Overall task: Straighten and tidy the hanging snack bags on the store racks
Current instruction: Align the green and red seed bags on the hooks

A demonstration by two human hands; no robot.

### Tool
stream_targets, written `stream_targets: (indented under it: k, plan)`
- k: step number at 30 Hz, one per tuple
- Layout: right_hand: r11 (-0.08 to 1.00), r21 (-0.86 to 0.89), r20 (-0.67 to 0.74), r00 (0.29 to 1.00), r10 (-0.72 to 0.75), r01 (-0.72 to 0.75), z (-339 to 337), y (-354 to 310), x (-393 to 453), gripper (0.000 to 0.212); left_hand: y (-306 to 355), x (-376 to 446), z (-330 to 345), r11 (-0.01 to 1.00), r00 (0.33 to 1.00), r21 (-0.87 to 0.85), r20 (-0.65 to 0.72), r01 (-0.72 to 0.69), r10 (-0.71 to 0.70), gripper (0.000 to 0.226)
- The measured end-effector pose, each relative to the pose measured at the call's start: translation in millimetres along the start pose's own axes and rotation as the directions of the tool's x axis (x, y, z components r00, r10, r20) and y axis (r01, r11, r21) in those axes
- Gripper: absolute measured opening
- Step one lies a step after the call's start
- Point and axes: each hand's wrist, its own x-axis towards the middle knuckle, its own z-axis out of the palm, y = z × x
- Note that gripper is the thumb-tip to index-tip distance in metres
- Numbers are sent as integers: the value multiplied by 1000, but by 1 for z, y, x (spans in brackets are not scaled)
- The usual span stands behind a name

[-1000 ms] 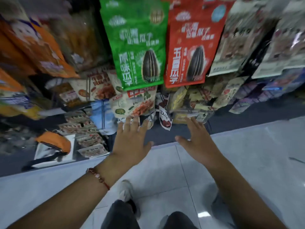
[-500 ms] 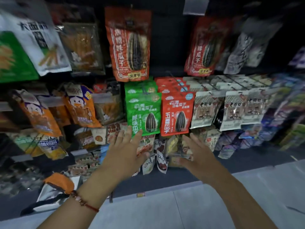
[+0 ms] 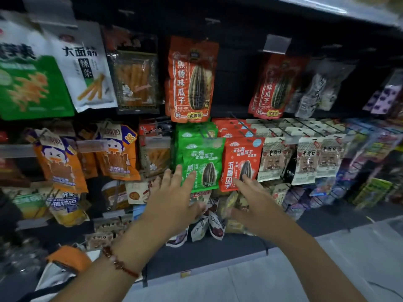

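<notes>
A: Head view, hands first. What is each hand doing?

B: Left hand (image 3: 174, 199), fingers straight and spread, reaches to the lower left edge of the green sunflower-seed bag (image 3: 201, 164); whether the fingertips touch it cannot be told. Right hand (image 3: 254, 201), also spread and holding nothing, points its fingers at the lower edge of the red sunflower-seed bag (image 3: 239, 162). A beaded bracelet (image 3: 120, 263) circles the left wrist.

A: Where do these 2 bags hang?

B: Side by side at the front of 2 pegs in the middle row, each with more bags stacked behind it.

A: How far along is the tidying?

B: Judged early for this section. Neither bag is gripped. The 2 front bags hang fairly square, but the small packets (image 3: 209, 223) below them splay at mixed angles, and the orange duck-print bags (image 3: 63, 162) to the left tilt.

A: Legible writing?

B: Orange bag above (image 3: 192, 79): 焦糖味瓜子. Green bag: 瓜子, rest blurred. Red bag: 五香瓜子. White bag upper left (image 3: 85, 68): 大面筋 辣条. Grey-white bags at right (image 3: 272, 158): 老街口. 1 small packet appears to read "Dove".
</notes>
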Motion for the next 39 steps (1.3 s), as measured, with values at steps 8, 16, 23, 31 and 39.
stream_targets:
  k: [8, 16, 23, 31, 39]
  plan:
    - [988, -126, 72, 994, -79, 87, -21, 18, 42, 83, 0, 42, 1, 995, 1000, 94, 19, -9, 8, 79]
    - [989, -44, 96, 986, -136, 141, -36, 99, 104, 84, 41, 124, 37, 993, 986, 96, 146, 72, -86, 80]
    - [975, 36, 242, 944, -223, 221, -25, 173, 175, 84, 80, 195, 66, 977, 957, 104, 206, 187, -205, 80]
    - [948, 109, 281, 906, -317, 298, 4, 156, 225, 81, 57, 204, 88, 947, 918, 135, 237, 292, -317, 77]
    - [959, 211, 165, 960, -225, 189, 43, 105, 249, 81, 4, 211, 95, 974, 971, 82, 100, 212, -219, 76]
